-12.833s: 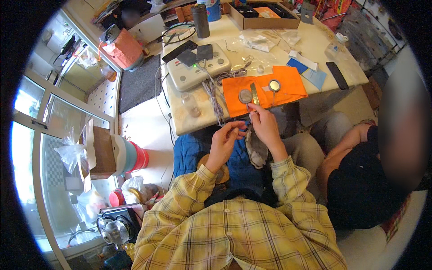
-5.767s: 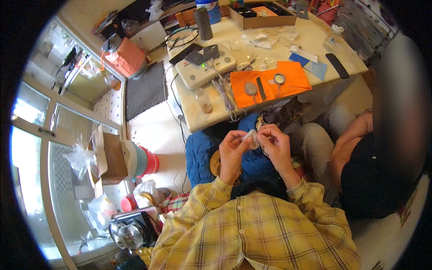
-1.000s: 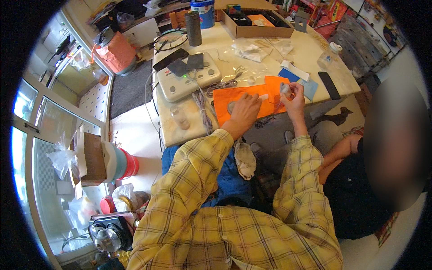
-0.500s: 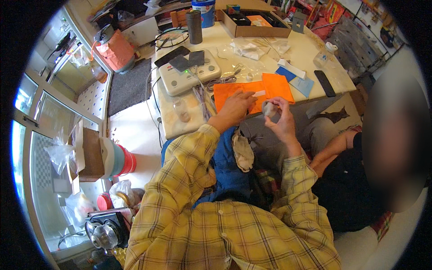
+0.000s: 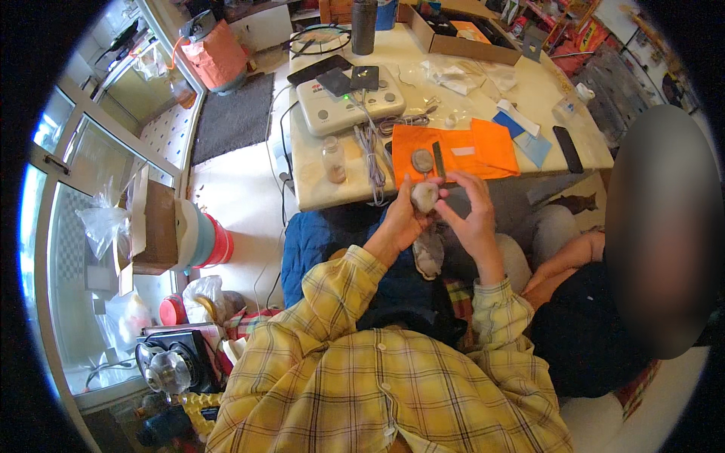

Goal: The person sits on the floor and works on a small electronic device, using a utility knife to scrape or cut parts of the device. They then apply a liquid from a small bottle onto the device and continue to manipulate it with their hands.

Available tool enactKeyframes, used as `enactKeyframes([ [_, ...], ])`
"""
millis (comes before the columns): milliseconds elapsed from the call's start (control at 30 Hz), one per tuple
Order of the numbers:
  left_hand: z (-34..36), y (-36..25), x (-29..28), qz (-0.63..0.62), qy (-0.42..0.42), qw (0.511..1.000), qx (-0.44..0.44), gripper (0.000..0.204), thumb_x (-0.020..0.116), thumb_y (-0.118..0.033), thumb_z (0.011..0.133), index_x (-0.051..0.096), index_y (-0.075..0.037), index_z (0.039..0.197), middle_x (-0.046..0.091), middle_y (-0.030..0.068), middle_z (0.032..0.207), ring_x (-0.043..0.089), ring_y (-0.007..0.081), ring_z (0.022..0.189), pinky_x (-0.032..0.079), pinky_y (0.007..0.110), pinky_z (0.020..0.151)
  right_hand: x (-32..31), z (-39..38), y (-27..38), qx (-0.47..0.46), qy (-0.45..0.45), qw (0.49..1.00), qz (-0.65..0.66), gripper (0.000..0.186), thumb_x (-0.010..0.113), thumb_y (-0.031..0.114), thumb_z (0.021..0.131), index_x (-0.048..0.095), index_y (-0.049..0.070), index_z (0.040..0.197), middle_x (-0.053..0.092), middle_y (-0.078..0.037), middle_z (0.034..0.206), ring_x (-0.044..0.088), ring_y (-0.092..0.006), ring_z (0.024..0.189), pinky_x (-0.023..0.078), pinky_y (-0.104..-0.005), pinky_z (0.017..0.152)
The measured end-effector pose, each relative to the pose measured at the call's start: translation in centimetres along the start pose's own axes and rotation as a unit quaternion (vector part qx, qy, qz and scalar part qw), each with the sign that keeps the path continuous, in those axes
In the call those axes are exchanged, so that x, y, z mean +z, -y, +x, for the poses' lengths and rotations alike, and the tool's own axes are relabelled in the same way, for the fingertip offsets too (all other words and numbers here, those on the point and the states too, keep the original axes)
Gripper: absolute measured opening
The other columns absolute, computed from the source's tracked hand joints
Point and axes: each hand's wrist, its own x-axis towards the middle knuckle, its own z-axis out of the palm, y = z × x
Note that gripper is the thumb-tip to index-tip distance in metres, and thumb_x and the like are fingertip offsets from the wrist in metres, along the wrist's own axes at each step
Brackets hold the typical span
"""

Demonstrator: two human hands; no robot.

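A small round, whitish, soft-looking pad (image 5: 424, 197) is between my two hands above the table's near edge. My left hand (image 5: 399, 220) grips it from the left, thumb upward. From the right, my right hand (image 5: 470, 215) pinches at its edge with thumb and fingertips. Just beyond lies an orange cloth band (image 5: 495, 151) with a pale label on it. A round grey disc (image 5: 422, 160) and a narrow dark green strip (image 5: 439, 158) rest on this band. Under my hands a grey-white piece of cloth (image 5: 428, 257) hangs over my lap.
On the table (image 5: 310, 192), a white control box (image 5: 351, 102) has grey cables (image 5: 370, 162) running from it. A clear bottle (image 5: 333, 160), a black phone-like slab (image 5: 567, 149) and a cardboard box (image 5: 464, 36) stand or lie around. Another person (image 5: 581, 317) sits close at my right.
My left hand has left the orange band and come back to the pad. My right hand has brought the pad left to meet it. The view has shifted, and the grey disc now shows.
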Motion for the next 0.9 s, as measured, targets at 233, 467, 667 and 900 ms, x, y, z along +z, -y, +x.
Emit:
enactKeyframes([
  [233,-0.3,0.9,0.8,-0.006,-0.070,0.997,0.014,0.057,0.027,-0.052,0.107,0.060,-0.009,0.123,0.065,0.0046,0.098,0.062,0.0159,0.084,0.053,0.030,0.079,2.3,-1.1,1.4,-0.003,-0.042,0.997,-0.058,0.026,0.079,0.009,0.073,0.071,0.006,0.098,0.062,-0.008,0.107,0.055,-0.0297,0.104,0.045,-0.0408,0.091],
  [467,-1.2,0.8,0.9,0.033,-0.035,0.999,0.020,0.050,0.032,-0.049,0.107,0.059,-0.008,0.119,0.061,0.0018,0.089,0.060,0.0132,0.080,0.050,0.027,0.071,3.1,-1.3,1.0,-0.016,-0.019,0.998,-0.053,0.025,0.079,0.008,0.072,0.071,0.006,0.096,0.062,-0.008,0.110,0.055,-0.0306,0.105,0.043,-0.0427,0.092],
  [667,-1.4,1.1,1.2,0.063,-0.106,0.992,0.024,0.047,0.034,-0.045,0.108,0.057,-0.005,0.118,0.058,0.0039,0.090,0.057,0.0120,0.078,0.049,0.028,0.073,2.9,-0.9,-0.1,0.028,0.011,0.999,0.010,0.022,0.076,0.007,0.076,0.071,0.005,0.097,0.063,-0.011,0.108,0.061,-0.0300,0.096,0.048,-0.0395,0.085],
  [900,-0.8,1.5,-0.5,0.021,-0.043,0.998,0.038,0.050,0.032,-0.046,0.108,0.054,-0.002,0.117,0.055,0.0035,0.088,0.048,0.0129,0.071,0.046,0.030,0.074,2.8,4.5,-6.1,0.176,0.062,0.981,-0.054,0.017,0.071,0.018,0.085,0.067,0.001,0.088,0.070,-0.017,0.085,0.069,-0.0306,0.077,0.053,-0.0410,0.068],
])
